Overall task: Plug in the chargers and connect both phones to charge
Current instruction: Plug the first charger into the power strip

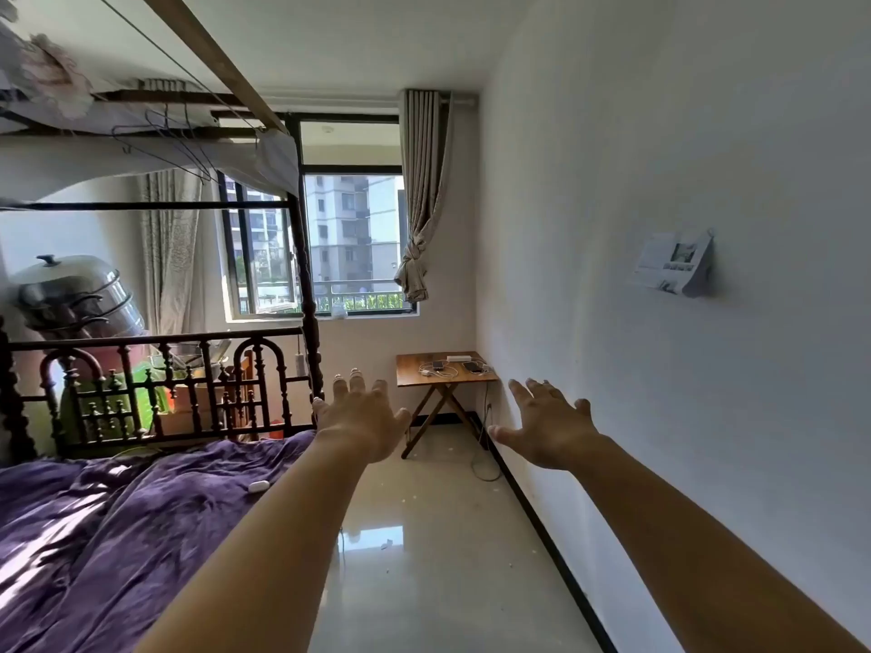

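A small wooden folding table stands in the far corner under the window. On it lie a white power strip, two dark phones and white chargers with loose cables. My left hand and my right hand are stretched out in front of me, both empty with fingers spread, well short of the table.
A bed with a purple blanket and a dark carved wooden footboard fills the left. A white wall with a hanging calendar runs along the right. A glossy tiled floor strip leads to the table; a cable trails beside it.
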Demonstrator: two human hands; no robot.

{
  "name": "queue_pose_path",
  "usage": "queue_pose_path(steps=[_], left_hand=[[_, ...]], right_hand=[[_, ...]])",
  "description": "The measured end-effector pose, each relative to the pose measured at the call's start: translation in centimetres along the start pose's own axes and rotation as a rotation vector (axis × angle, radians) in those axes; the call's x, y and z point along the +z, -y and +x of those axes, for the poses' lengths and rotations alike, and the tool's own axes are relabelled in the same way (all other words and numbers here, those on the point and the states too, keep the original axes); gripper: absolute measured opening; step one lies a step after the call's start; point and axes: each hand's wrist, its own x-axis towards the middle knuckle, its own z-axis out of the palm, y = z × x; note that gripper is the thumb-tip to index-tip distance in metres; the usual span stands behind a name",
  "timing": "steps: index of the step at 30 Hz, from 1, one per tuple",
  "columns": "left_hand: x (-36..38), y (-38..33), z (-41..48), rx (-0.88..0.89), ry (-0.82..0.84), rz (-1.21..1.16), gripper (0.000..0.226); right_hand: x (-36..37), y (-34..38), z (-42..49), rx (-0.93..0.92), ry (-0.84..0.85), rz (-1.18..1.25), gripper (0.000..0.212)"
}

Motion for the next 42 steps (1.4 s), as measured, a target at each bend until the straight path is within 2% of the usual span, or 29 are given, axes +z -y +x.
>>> queue_pose_path(steps=[10,23,42], left_hand=[[4.2,-1.8,8.5,-0.005,0.046,0.022,0.065],[9.7,-4.6,25.1,-0.012,0.084,0.032,0.061],[23.0,-2.1,62.6,0.087,0.143,-0.045,0.062]], right_hand=[[2.4,-2.3,9.5,-0.008,0.026,-0.068,0.081],[6.8,-6.2,27.4,-0.025,0.006,-0.080,0.077],[16.4,-8.0,62.8,0.059,0.048,-0.104,0.074]])
